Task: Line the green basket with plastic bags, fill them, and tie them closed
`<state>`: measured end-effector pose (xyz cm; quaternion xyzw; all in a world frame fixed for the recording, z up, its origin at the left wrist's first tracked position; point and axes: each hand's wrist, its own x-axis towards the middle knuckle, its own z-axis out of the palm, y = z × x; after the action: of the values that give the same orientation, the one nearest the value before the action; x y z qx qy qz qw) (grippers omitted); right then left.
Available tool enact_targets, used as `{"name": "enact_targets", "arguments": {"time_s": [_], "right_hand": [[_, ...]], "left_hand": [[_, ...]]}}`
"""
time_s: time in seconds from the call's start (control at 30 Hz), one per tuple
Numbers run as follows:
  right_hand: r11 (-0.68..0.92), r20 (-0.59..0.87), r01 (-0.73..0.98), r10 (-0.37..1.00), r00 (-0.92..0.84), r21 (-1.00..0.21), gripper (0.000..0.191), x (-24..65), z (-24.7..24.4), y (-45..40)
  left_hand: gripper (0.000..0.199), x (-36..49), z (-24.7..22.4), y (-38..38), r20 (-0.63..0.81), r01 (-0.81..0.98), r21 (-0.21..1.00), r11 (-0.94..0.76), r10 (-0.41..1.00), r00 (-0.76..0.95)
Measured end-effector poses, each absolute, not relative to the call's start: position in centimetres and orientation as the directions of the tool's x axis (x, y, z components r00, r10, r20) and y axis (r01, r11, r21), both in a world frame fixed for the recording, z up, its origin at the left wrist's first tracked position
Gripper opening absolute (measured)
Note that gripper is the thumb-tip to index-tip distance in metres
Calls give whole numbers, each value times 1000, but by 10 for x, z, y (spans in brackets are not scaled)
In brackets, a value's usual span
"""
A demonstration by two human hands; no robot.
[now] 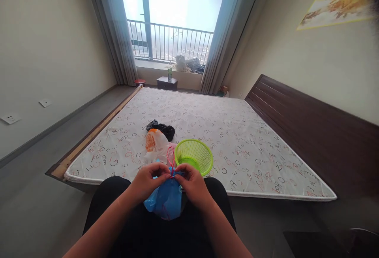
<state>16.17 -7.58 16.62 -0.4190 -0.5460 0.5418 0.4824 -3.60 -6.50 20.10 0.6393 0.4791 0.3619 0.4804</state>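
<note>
A blue plastic bag [167,198] hangs over my lap, gathered at its neck, with a pink drawstring [171,154] looping up from the top. My left hand [151,179] pinches the gathered neck from the left. From the other side, my right hand [192,181] pinches it too, the fingertips of both hands nearly meeting. Just beyond my hands, a green plastic basket [194,143] stands on the mattress. White plastic bags with orange print [156,141] lie to its left, and behind them is a crumpled black plastic bag [166,129].
The patterned mattress [237,131] spreads out in front of my knees, with a dark headboard [308,119] on the right and a wooden bed frame edge [97,133] on the left. Near the window stand a small nightstand [166,85] and a red stool [139,81].
</note>
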Motion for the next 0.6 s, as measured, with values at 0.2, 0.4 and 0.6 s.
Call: {"name": "enact_targets", "arguments": {"time_s": [0.2, 0.4, 0.6], "right_hand": [[241, 211, 255, 967, -140, -936, 16, 172, 174, -75], [354, 366, 477, 928, -70, -805, 27, 167, 167, -76], [305, 355, 479, 935, 14, -823, 18, 161, 163, -79]], "left_hand": [[22, -50, 210, -61, 72, 422, 885, -197, 953, 293], [21, -49, 203, -57, 30, 549, 804, -227, 939, 344], [20, -42, 195, -58, 58, 577, 784, -229, 953, 299]]}}
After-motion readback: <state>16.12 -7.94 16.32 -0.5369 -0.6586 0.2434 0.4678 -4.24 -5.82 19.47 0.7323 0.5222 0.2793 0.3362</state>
